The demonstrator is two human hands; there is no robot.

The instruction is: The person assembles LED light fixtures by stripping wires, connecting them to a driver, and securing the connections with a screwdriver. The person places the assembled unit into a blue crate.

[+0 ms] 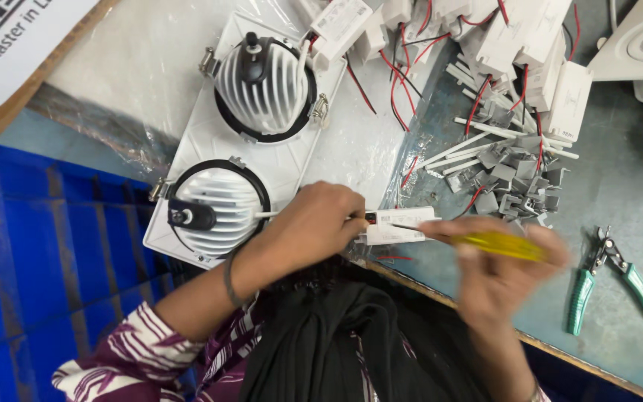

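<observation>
Both hands work close to my chest at the desk [634, 193] edge. My left hand [314, 227] is curled shut over one end of a small white driver box [400, 225], pinning it down. My right hand [511, 272], blurred, is closed round a yellow-handled screwdriver [496, 244] whose thin blade reaches left to the box's end, by my left fingertips.

Just right of that hand lie green-handled pliers [610, 279], flat on the desk and apart from everything. Left of my left hand sits a white twin light fitting [243, 141], back up, its two ribbed round heat sinks showing; a white lead runs from the nearer one under my hand. Beyond the box lies a heap of grey clips [519, 182] and white sticks. Farthest off are more driver boxes [515, 45] with red wires.
</observation>
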